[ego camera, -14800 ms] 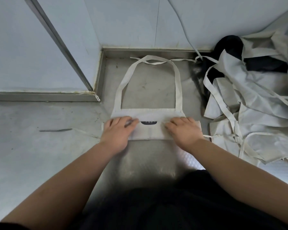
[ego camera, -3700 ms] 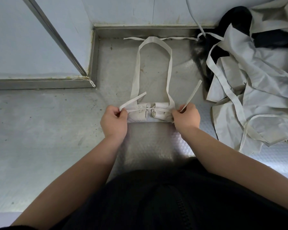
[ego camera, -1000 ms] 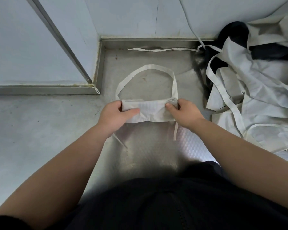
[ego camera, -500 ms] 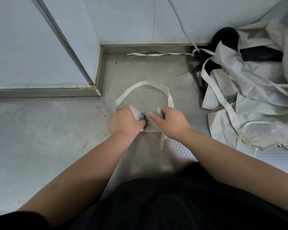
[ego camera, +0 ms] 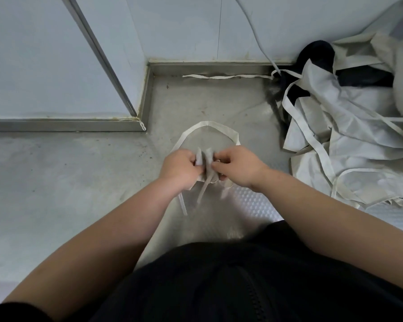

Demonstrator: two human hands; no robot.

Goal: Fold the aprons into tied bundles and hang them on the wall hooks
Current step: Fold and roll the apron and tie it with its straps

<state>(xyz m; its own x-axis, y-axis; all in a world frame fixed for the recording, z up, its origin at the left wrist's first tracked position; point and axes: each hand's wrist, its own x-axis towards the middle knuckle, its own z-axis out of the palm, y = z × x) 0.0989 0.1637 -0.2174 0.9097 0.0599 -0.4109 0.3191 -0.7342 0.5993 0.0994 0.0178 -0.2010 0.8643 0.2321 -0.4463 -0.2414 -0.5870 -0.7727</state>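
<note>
Pinching the apron bundle [ego camera: 206, 159], left hand [ego camera: 179, 169] and right hand [ego camera: 240, 167], now closer together, ties [ego camera: 201, 194] dangling.

The bundle [ego camera: 206, 160] is plain off-white, shaded grey, and its straps are the same cream. The pile [ego camera: 349, 140] at right is pale cream too, unpatterned, with a black cloth [ego camera: 316, 52] showing at its far side. The floor [ego camera: 56, 182] is dull grey with dark specks at left; near right it is shiny steel with a fine embossed dot pattern. The walls [ego camera: 184, 26] are pale blue-grey. The skirting [ego camera: 207, 66] is grey metal, yellow-stained along its seam. The near garment [ego camera: 242, 287] is black.
</note>
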